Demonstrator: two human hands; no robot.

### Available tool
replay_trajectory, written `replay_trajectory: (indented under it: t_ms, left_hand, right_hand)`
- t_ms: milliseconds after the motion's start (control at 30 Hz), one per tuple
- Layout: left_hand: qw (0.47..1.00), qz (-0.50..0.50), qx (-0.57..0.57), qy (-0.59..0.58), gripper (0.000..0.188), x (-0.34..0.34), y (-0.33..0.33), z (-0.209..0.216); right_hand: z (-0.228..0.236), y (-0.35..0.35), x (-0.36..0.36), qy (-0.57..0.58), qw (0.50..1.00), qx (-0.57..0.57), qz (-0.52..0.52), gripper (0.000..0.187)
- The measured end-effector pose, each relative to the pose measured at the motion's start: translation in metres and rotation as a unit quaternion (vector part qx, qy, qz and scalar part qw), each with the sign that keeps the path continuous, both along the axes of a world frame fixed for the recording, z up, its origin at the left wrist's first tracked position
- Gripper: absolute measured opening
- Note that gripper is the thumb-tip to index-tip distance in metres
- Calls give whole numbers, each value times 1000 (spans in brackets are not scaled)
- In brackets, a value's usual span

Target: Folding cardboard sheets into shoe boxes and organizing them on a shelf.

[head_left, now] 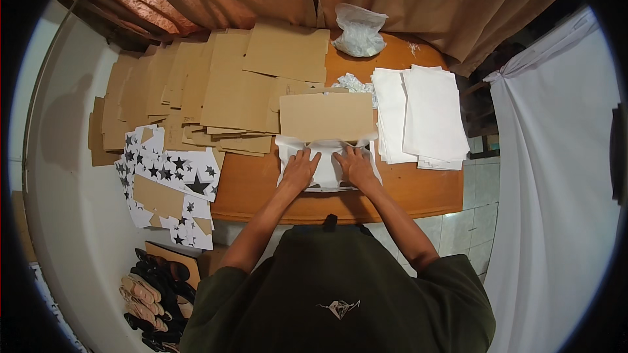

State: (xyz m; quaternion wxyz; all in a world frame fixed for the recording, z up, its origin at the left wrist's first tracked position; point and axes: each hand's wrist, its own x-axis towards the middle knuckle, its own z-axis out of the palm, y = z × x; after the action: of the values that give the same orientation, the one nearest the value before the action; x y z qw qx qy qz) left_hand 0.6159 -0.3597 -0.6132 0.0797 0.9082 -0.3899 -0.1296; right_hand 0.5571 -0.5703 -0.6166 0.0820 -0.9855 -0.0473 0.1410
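In front of me on the table lies a cardboard box (326, 116), its brown lid standing raised on the far side. A sheet of white paper (326, 171) lines the box, and its creased edges stick out over the sides. My left hand (299, 168) rests on the left part of the paper with its fingers stretched forward. On the right part, my right hand (356, 166) presses down the same way, fingers apart. Neither hand grips anything that I can see. The fingertips lie near the far edge of the box, partly against the paper.
Stacked flat cardboard pieces (226, 82) cover the table's left side, beside star-printed white sheets (154, 167). White paper stacks (435, 114) lie at right on the wooden table (418, 189). A clear plastic bag (360, 31) sits at the back. Shoes (140, 294) stand on the floor, lower left.
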Motion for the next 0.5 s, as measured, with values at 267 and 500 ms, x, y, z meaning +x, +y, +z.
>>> replay_trajectory:
  t_ms: [267,500]
  left_hand:
    - [996,-39,81,6,75,12,-10,-37]
    - [982,-27,158,96,81,9,-21,-35]
  right_hand:
    - [-30,-7,15,90,995,28,24,49]
    - [-42,-2,13,113,993,-21,32,58]
